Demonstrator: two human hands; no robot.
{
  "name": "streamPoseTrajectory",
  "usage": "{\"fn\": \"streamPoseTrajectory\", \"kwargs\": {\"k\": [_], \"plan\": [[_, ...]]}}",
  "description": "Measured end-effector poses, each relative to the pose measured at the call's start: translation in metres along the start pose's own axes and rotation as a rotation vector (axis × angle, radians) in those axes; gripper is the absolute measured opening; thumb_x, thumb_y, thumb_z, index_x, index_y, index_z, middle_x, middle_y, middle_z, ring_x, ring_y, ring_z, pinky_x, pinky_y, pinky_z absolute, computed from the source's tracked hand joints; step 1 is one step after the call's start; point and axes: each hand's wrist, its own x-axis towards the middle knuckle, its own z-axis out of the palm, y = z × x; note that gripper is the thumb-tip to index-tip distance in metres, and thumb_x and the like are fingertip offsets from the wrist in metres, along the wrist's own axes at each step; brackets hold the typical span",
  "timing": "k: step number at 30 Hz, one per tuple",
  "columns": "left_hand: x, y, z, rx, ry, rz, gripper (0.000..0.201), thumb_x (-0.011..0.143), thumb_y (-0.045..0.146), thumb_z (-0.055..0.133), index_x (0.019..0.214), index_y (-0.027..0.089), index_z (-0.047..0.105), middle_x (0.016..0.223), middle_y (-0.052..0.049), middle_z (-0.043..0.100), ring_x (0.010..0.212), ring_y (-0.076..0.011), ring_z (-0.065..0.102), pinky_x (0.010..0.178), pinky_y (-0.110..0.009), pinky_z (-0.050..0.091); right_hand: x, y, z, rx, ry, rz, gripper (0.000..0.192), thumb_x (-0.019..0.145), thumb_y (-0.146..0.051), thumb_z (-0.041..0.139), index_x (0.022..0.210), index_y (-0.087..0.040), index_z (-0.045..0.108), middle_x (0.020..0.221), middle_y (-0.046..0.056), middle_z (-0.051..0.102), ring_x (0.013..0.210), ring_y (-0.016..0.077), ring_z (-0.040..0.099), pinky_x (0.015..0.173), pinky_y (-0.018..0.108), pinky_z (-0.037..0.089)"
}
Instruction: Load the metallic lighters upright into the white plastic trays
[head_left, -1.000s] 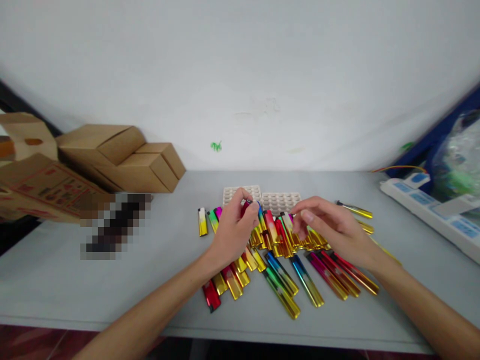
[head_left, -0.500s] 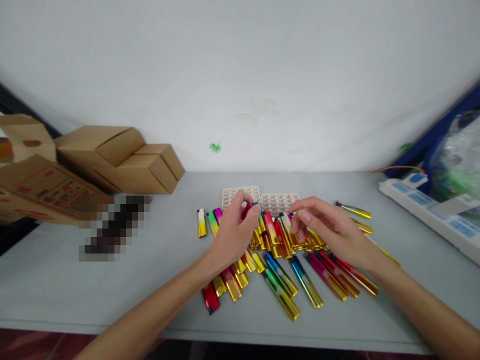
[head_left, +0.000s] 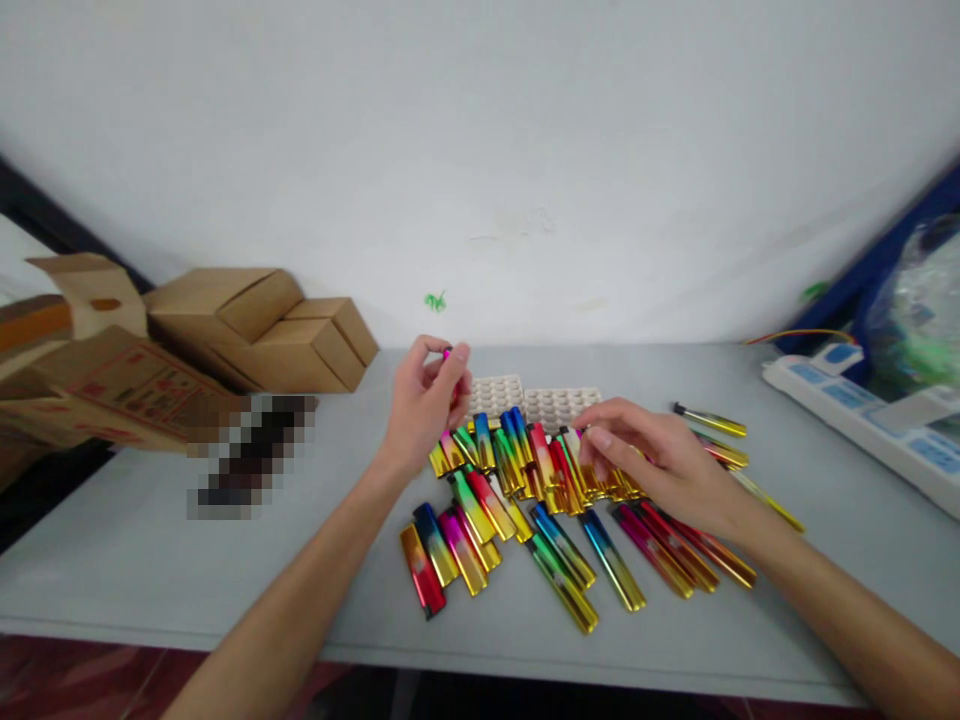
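A grey table (head_left: pixel 225 560) is seen against a white wall, with cardboard boxes (head_left: pixel 255 325) stacked at far left and a white power strip (head_left: pixel 862 420) at far right. A spread of metallic lighters (head_left: pixel 555 490) is laid across the middle, long axes mostly running away from the viewer; two white trays (head_left: pixel 559 402) lie just behind it. The left hand (head_left: pixel 420 405) is raised above the spread's left end, a pink-tipped lighter (head_left: pixel 448 356) pinched between thumb and fingertips, roughly upright. The right hand (head_left: pixel 652 460) is rested on the spread's right half, fingers curled onto the lighter tops; whether one is gripped cannot be told. The trays lie nearer the left hand.
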Motion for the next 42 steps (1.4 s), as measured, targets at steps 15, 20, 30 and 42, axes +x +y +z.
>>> {"fn": "streamPoseTrajectory", "kwargs": {"k": [15, 20, 30, 42], "plan": [[0.045, -0.044, -0.049, -0.030, -0.036, -0.100, 0.045, 0.077, 0.049, 0.086, 0.100, 0.020, 0.059, 0.069, 0.004, 0.062, 0.055, -0.0097, 0.055, 0.049, -0.022, 0.041, 0.002, 0.009, 0.003, -0.154, -0.008, -0.035, 0.027, 0.108, -0.042, 0.049, 0.121, -0.025, 0.064, 0.087, 0.001, 0.072, 0.072, 0.0161, 0.067, 0.069, 0.030, 0.053], [0.045, -0.048, -0.053, -0.079, -0.070, -0.117, 0.045, 0.078, 0.049, 0.085, 0.100, 0.022, 0.056, 0.078, 0.002, 0.064, 0.066, -0.0113, 0.058, 0.055, -0.022, 0.045, 0.002, 0.004, 0.003, -0.267, 0.002, -0.062, 0.027, 0.107, -0.042, 0.049, 0.120, -0.025, 0.066, 0.095, 0.003, 0.076, 0.081, 0.0183, 0.071, 0.074, 0.031, 0.054], [0.064, -0.063, -0.056, -0.029, -0.015, -0.071, 0.039, 0.074, 0.041, 0.086, 0.096, 0.020, 0.062, 0.089, 0.000, 0.061, 0.080, -0.0134, 0.062, 0.066, -0.025, 0.057, 0.004, 0.008, 0.002, -0.326, 0.008, -0.086, 0.027, 0.108, -0.040, 0.047, 0.122, -0.024, 0.064, 0.091, 0.003, 0.075, 0.078, 0.0184, 0.071, 0.073, 0.031, 0.054], [0.070, -0.061, -0.071, 0.134, -0.088, 0.002, 0.048, 0.066, 0.041, 0.095, 0.101, 0.016, 0.072, 0.090, -0.004, 0.074, 0.085, -0.0219, 0.074, 0.082, -0.039, 0.064, 0.002, 0.011, 0.002, -0.376, -0.007, -0.096, 0.027, 0.107, -0.038, 0.049, 0.126, -0.027, 0.065, 0.115, 0.006, 0.078, 0.098, 0.0226, 0.076, 0.081, 0.034, 0.059]]}}
